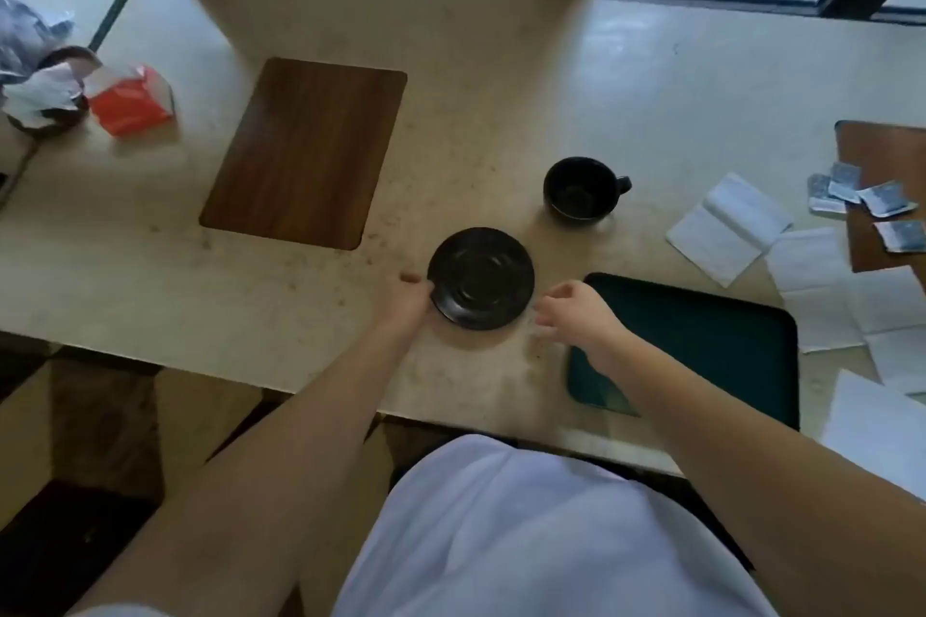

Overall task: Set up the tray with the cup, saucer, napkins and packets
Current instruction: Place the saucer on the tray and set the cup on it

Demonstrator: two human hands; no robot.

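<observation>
Black saucer [481,278] pinched at its near-left rim by my left hand [412,298] for carrying to the teal tray [726,331]; right hand [576,311] spread, empty, beside it.

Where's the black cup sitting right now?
In the head view the cup stands upright on the counter, right of centre, just beyond the saucer and the dark tray, with white napkins to its right.
</observation>
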